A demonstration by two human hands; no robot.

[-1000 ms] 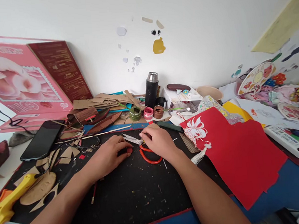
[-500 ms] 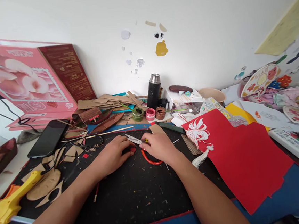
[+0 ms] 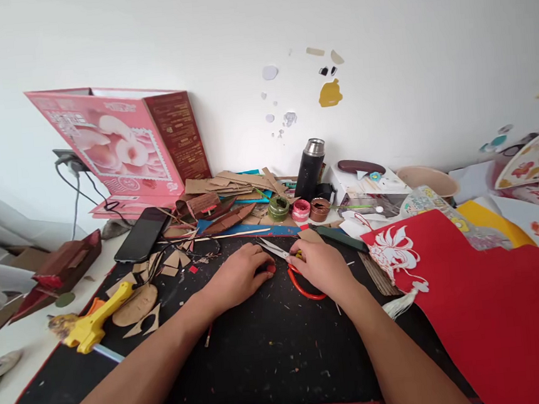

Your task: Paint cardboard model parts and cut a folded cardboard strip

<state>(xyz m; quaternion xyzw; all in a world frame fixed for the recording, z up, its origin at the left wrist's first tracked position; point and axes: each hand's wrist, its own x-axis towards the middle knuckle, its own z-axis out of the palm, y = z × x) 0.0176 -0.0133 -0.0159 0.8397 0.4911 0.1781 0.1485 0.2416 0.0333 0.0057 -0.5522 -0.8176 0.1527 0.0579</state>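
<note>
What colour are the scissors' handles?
Orange-red, on the scissors under the right hand; seen in the head view.

A craft desk at home: cardboard scraps (image 3: pixel 230 183), small paint pots (image 3: pixel 301 209) and red paper (image 3: pixel 496 308) cover it.

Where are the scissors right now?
The scissors lie on the black mat near the middle of the head view, under the right hand, beside the left hand.
</note>
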